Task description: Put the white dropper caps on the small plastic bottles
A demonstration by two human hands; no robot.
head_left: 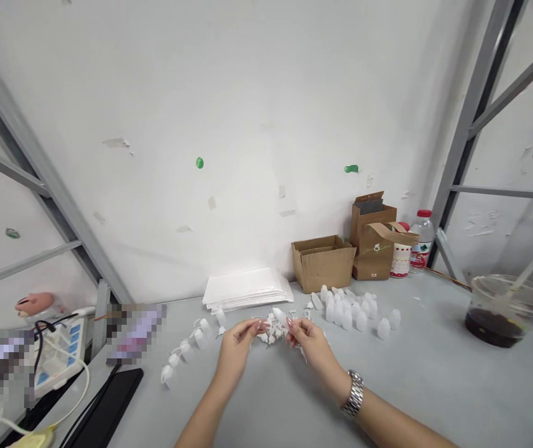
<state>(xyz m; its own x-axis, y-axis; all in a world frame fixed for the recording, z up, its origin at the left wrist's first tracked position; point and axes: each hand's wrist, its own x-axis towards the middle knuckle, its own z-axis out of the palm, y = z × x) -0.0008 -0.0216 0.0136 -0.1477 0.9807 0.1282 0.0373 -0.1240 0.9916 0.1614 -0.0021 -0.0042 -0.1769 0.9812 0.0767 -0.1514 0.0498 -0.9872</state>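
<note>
Well, the heap of small white pieces [272, 331] lies on the desk [275, 398] between our two hands and just beyond them. On the left hand [237, 341] and the right hand [313, 343] alike, the fingertips are drawn together as in a pinch; whether anything sits between them is too small for us to tell. As we judge it, a tiny piece could slip from so narrow a pinch, and a careless brush could scatter the heap, since its parts look loose. To our left runs a line of white bottle-like pieces [185, 350], to our right a denser cluster of them [346, 318]; they look light, so a forearm swung wide might topple some. Behind, a stack of white sheets [247, 289] and a cardboard box [326, 267] limit reach toward the wall [238, 124]. Our widest room is the grey surface toward us and rightward, as far as the drink cup [499, 320]. Leftward, the black slab [112, 404] and power strip [76, 339] crowd that side; we cannot see the near edge.
</note>
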